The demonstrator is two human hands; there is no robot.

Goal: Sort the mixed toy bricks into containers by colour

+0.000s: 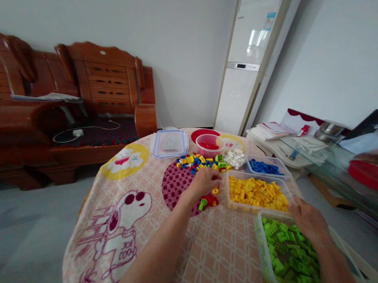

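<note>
My left hand (206, 180) reaches over the table to the near edge of a pile of mixed toy bricks (192, 160). Its fingers are curled down and pressed together; whatever they hold is hidden. Just below it lie a few red pieces (212, 200) and a green wheel-like piece (203, 203). My right hand (309, 220) grips the right near corner of a clear plastic box (246, 209) of yellow bricks (256, 190). Under its wrist, nearer me, stands a box (262, 249) of green bricks (289, 252).
Blue bricks (265, 167) fill a box behind the yellow ones. White bricks (235, 158) lie loose beside a round tub (211, 149) of red bricks. A blue-edged lid (169, 143) lies at the back. A glass table (341, 175) with clutter stands at right.
</note>
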